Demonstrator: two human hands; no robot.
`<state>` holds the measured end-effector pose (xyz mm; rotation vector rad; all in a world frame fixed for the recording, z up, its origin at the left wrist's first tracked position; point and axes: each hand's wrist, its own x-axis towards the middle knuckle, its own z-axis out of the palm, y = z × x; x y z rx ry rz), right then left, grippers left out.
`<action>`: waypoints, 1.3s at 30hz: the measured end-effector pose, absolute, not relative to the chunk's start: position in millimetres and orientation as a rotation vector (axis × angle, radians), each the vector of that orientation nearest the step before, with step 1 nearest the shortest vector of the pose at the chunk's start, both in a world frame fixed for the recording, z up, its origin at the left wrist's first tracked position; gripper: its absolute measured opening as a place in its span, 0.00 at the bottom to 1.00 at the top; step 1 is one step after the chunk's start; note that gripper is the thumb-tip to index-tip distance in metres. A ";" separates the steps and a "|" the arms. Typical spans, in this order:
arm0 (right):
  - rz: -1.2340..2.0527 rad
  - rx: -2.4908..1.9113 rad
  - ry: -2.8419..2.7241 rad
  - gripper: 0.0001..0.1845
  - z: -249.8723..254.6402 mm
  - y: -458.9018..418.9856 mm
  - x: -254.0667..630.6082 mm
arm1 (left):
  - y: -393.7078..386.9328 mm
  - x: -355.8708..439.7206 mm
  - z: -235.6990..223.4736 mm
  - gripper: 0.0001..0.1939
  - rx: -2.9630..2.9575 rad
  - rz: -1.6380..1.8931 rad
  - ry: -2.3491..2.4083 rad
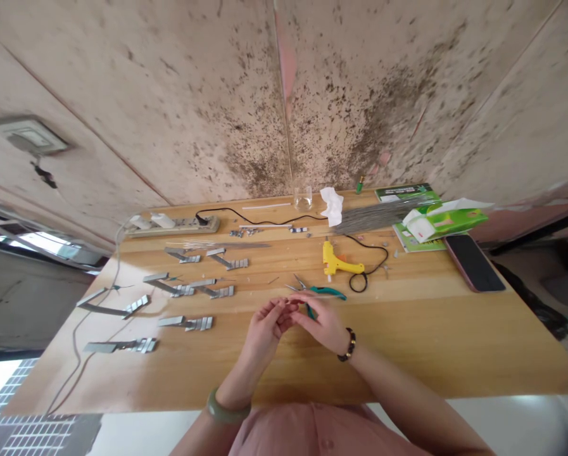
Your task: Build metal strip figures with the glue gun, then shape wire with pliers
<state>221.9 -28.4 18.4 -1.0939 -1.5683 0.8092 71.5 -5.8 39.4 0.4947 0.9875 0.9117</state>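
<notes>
Meeting at their fingertips over the table (421, 342), the left hand (265, 326) and the right hand (322, 324) are curling inward; they are hiding whether anything small is being grasped. The teal-handled pliers (328, 292) are lying just beyond and partly behind the right hand, contact unclear. If something is being pinched, it could be slipping away through a loosening hold, and a lowering right hand could be nudging the pliers. From the left, grey bent pieces (172, 322) are lying spread, a power strip (182, 226) is sitting behind them, and a glass (303, 201) and a crumpled tissue (332, 206) are resting near the wall (170, 95). The yellow glue gun (334, 261) is standing in the way of a reach toward the wire bundle (369, 217), its looping cord (365, 275) risking a snag. A green packet (467, 218) and a phone (476, 263) are lying at the right.
</notes>
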 end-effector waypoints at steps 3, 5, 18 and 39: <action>1.030 -1.058 -1.356 0.14 19.2 -24.5 222.9 | -9.0 70.1 38.9 0.16 0.628 0.904 0.991; 1.118 -1.035 -1.283 0.15 18.2 -21.8 223.2 | -10.0 68.8 38.0 0.17 0.744 0.895 1.033; 1.177 -1.059 -1.233 0.17 17.0 -20.2 223.8 | -12.9 66.9 33.3 0.17 1.008 0.900 1.213; 1.297 -1.076 -1.178 0.20 13.5 -19.0 222.9 | -13.6 63.3 27.7 0.11 1.283 0.934 1.250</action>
